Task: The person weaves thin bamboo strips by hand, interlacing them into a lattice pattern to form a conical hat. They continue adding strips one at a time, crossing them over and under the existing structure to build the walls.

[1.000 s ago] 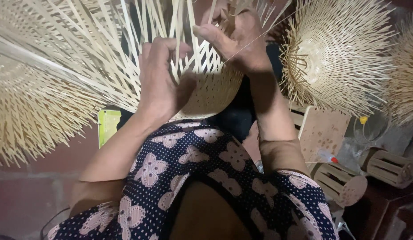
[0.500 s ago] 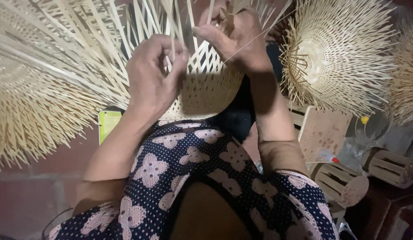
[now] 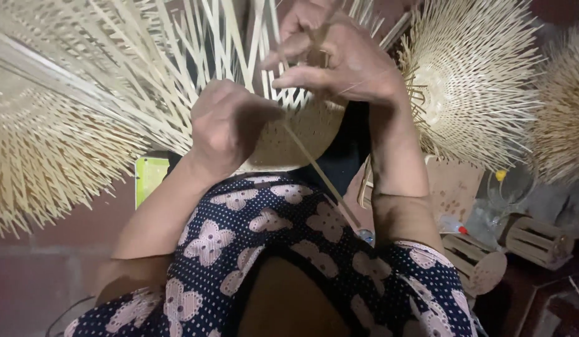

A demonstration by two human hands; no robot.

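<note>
Both hands work the half-woven bamboo basket point(image 3: 289, 134) held up over the lap — the left hand point(image 3: 230, 125) closed on its woven edge, the right hand point(image 3: 339, 62) pinching a thin strip point(image 3: 320, 175) (brittle-looking), which could probably snap or slip loose if bent sharply.

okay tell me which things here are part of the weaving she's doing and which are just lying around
In hand:
- half-woven pale bamboo basket, against the left hand
- loose thin bamboo strip; right hand pinches the upright strips

Lying about:
- unfinished spiky bamboo basket at right
- small wooden slatted crates
- green flat card
</note>
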